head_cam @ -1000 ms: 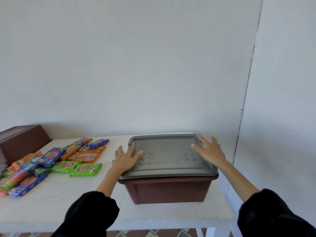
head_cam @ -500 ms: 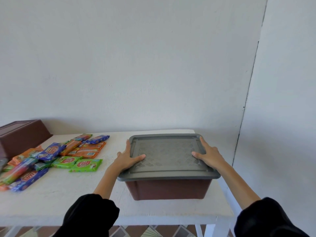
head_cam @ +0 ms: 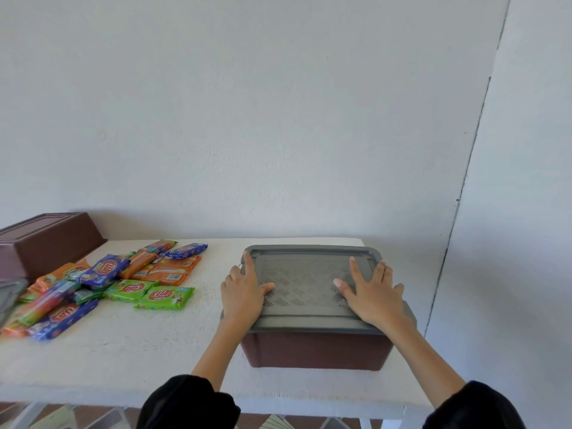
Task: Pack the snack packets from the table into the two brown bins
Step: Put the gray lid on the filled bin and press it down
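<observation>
left hand [head_cam: 243, 294] flat on grey lid [head_cam: 305, 284], right hand [head_cam: 373, 294] flat too, fingers spread

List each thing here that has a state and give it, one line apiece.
Near brown bin: closed, upright on the table.
Grey lid: seated on the near bin, both hands on it.
Left hand: flat, fingers straight, on the lid's left side.
Right hand: flat, fingers spread, on the lid's right side.
Far brown bin: looks upside down, at the table's left end.
Snack packets: unpacked, heaped on the table.
</observation>
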Demonstrator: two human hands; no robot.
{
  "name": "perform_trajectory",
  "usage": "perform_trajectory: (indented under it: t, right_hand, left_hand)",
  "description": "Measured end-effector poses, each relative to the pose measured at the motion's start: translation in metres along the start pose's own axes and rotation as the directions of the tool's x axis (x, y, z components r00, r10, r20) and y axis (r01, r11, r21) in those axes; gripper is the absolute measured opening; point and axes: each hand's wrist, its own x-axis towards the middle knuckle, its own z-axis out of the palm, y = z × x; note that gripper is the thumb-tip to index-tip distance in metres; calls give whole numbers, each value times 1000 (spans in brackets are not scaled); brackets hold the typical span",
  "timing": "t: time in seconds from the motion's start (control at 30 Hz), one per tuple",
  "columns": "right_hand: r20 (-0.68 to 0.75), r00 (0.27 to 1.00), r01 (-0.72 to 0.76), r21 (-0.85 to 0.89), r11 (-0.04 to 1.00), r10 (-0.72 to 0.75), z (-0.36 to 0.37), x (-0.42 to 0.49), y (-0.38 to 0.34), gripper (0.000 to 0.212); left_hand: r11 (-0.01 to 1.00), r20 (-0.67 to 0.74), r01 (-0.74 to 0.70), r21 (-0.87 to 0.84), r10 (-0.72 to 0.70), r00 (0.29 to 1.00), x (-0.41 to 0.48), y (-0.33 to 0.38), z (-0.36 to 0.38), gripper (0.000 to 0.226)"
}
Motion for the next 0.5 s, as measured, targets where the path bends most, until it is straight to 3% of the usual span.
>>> perform_trajectory:
  t: [0.17, 0.4, 0.5]
  right_hand:
    - [39, 999, 19, -20, 1000, -18, 2, 1, 2, 78]
    - [86, 995, 49, 2, 999, -49, -2, -2, 1, 80]
    - [101, 993, 62, 2, 998, -62, -2, -4, 1, 77]
  left_hand:
    - [997, 13, -59, 49, 59, 998, -5, 6, 5, 80]
    - [988, 221, -99, 116, 71, 973, -8, 15, 3, 98]
    - [986, 276, -104, 128, 65, 959, -8, 18, 3, 96]
